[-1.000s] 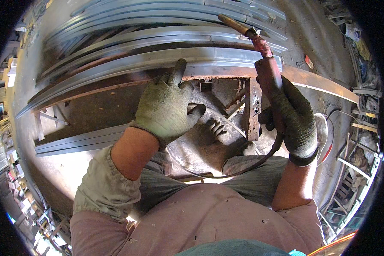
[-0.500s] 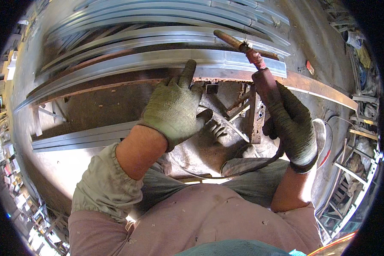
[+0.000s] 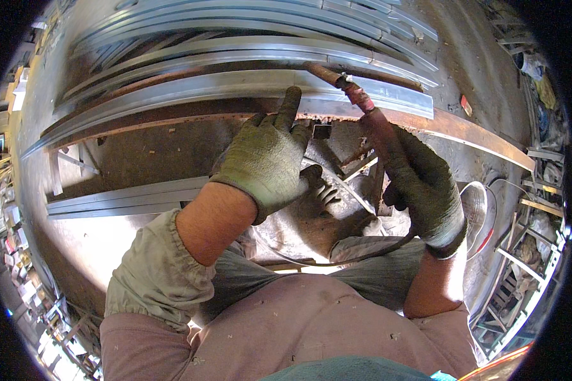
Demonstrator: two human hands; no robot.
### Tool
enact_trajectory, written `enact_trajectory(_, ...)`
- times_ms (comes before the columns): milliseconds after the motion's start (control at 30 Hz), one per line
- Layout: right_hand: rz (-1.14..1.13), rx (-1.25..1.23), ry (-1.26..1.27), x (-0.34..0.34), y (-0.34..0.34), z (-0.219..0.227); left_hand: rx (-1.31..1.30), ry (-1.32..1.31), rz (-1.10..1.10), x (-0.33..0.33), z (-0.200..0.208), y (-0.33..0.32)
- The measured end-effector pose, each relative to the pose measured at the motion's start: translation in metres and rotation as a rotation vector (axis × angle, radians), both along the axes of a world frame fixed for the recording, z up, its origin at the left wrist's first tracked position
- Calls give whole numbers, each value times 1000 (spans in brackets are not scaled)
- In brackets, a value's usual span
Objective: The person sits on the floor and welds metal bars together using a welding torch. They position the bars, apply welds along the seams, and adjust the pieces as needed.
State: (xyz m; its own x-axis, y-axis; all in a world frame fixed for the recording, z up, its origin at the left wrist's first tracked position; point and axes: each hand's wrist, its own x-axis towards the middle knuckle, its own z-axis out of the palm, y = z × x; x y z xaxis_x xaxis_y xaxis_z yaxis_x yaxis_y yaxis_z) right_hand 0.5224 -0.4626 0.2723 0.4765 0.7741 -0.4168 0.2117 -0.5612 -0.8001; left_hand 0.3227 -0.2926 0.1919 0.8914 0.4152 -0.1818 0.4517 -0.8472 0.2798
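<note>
Wrapped in a grey-green glove, my right hand grips the handle of a welding torch. Red tape binds the torch's neck, and its brown nozzle reaches over the far edge of a silvery steel profile. Whether the nozzle touches metal, I cannot tell. My gloved left hand has its index finger stretched out onto that profile, left of the torch, with the thumb apart and nothing held. Beneath the profile runs a rusty steel beam. A dark cable trails from the torch across my lap.
More steel profiles lie in rows beyond the beam. Several grey bars rest at the lower left. A rusty support stands under the beam near my right hand. Metal frames and scrap crowd the right side; small items fill the far left.
The torch and my right hand have shifted left and a little nearer to me, bringing the nozzle closer to my left index finger. My left hand has barely moved.
</note>
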Motion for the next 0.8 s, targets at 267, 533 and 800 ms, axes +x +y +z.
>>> enact_trajectory(267, 95, -70, 15, -1, 8, 0, -15, -7, 9, 1, 1, 1)
enact_trajectory(533, 441, 294, -556, 13, 0, -30, 15, -20, -8, 0, 2, 0)
enact_trajectory(800, 249, 173, -245, 4, 1, -20, -64, 65, -1, 4, 10, 5)
